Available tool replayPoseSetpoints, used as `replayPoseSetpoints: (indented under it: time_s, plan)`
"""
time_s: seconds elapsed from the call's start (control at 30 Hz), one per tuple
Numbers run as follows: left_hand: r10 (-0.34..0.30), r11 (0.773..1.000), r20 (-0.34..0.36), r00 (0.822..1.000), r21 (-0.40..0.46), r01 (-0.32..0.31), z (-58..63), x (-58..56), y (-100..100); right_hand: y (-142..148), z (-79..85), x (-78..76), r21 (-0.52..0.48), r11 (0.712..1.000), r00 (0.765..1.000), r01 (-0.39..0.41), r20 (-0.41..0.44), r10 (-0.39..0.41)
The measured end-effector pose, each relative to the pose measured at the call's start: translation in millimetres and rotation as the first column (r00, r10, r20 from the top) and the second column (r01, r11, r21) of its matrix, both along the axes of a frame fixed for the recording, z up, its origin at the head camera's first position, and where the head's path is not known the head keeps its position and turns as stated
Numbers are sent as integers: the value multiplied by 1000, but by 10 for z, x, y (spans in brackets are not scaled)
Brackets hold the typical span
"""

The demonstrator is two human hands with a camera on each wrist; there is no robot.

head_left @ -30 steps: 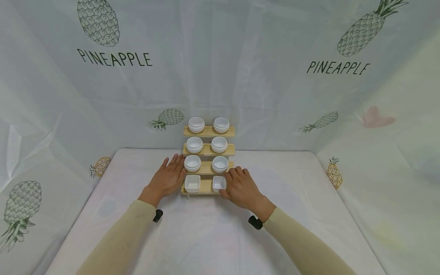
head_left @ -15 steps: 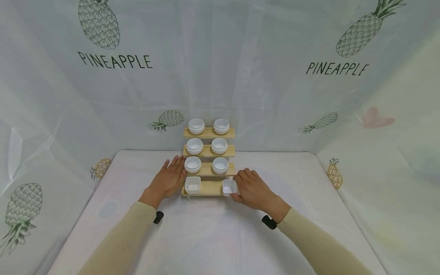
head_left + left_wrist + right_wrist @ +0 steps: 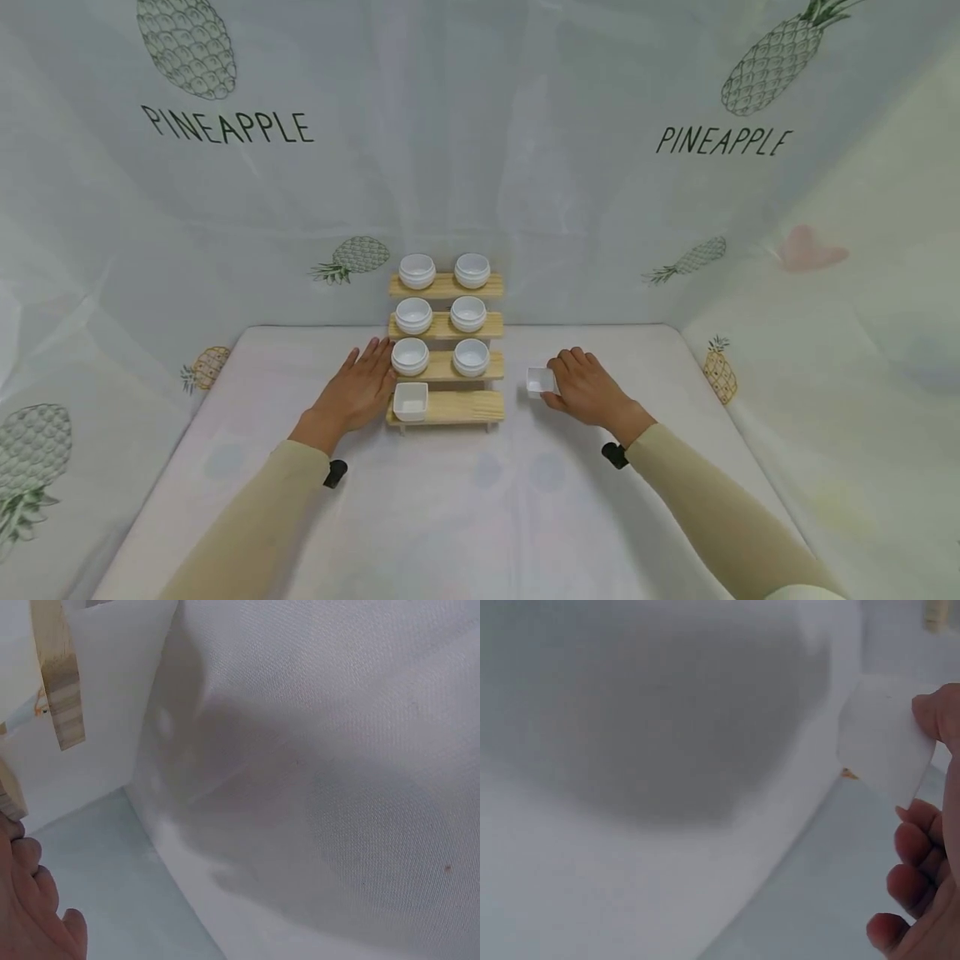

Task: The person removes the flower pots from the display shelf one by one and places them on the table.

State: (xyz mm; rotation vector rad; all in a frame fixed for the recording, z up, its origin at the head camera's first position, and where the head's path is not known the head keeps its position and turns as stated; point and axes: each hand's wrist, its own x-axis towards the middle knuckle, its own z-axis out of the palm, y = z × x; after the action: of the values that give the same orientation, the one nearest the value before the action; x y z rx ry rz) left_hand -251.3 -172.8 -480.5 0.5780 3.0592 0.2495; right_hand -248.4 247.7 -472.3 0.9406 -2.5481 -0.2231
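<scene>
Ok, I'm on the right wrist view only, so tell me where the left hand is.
Observer: The left hand is at the left edge of the wooden stand.
Operator: Now report where the other one is relative to it.
Observer: The right hand holds a white square cup off to the right of the stand.
Operator: Finish with what sits lowest on the stand.
Observer: A second square cup, at the left end of the lowest shelf.
</scene>
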Motion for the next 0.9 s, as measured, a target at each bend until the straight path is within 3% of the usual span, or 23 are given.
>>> replayPoseSetpoints:
  time_s: [0.17,0.33,0.9]
  plan:
    - [-3,1000,7,1000,-3,3,13,1,-5,40,-197,-163,-19,1000,999,4,37,-4]
    - [-8,1000,6,1000,4,8,26,8,3,78,-293,-287,3,1000,998,24,57,-25]
    - [-10,1000,7,1000,6,10,6,-10,3,67,-231,-410,87,992,985,90,136,-101]
